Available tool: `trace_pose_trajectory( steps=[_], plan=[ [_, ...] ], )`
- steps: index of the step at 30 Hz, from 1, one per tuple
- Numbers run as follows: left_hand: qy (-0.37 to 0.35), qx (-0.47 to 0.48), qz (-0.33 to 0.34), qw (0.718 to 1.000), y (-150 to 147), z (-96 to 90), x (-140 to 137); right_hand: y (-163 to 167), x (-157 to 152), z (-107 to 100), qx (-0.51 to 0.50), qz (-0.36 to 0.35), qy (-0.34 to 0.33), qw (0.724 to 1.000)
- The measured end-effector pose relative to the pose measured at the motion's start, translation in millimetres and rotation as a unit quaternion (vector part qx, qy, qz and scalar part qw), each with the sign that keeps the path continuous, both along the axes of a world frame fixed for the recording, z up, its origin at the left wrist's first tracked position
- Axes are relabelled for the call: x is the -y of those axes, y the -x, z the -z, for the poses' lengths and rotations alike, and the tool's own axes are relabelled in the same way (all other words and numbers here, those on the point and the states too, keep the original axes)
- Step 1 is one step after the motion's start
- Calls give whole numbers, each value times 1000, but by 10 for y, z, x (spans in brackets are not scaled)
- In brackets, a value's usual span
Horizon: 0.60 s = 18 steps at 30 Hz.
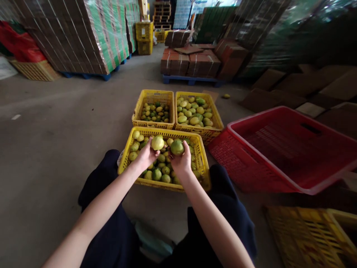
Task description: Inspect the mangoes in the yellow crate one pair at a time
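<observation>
My left hand point(147, 153) is closed around a pale yellow lemon point(157, 142). A darker green lemon point(177, 147) sits in the fingers of my right hand point(182, 160). Both hands are above the near yellow crate point(206, 175), which holds many green and yellow lemons point(156, 174). Behind it stand two more yellow crates: the left one point(135, 118) has small green-yellow fruit point(156, 111), the right one point(219, 124) larger, mostly yellow fruit point(194, 120). The near crate is between my knees.
A red crate point(237, 163) stands tilted at the right, with another yellow crate point(301, 230) at the lower right. One loose fruit point(226, 96) lies on the floor. Flattened cardboard point(279, 95) is at the right. Bundled cartons point(192, 63) rest on a blue pallet point(192, 80) farther back.
</observation>
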<state>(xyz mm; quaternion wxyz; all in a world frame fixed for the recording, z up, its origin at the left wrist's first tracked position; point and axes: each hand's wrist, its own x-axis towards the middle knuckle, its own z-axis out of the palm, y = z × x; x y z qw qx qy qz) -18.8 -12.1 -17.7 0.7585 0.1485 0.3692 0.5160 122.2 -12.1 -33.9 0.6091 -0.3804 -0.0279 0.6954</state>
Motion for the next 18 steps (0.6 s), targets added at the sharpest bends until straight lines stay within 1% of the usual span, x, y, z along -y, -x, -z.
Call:
trace_pose_trajectory(
  steps=[4, 10, 12, 14, 16, 18],
  plan=[
    [7, 17, 9, 1000, 14, -65, 29, -47, -36, 2, -3, -4, -23, 1000],
    [-19, -24, 1, 1000, 36, -55, 22, -14, -15, -77, -13, -26, -56, 998],
    [-28, -19, -9, 999, 57, -44, 20, -10, 6, -99, -10, -50, -79, 996],
    [-32, -4, -10, 999, 93, -32, 16, -26, 18, -103, -18, -91, -90, 992],
    [-22, 4, 19, 1000, 137, -10, 13, -54, 17, -92, -34, -113, -77, 990],
    [-1, -1, 64, 998, 173, 25, 14, -81, 7, -75, -42, -120, -56, 990]
  ],
)
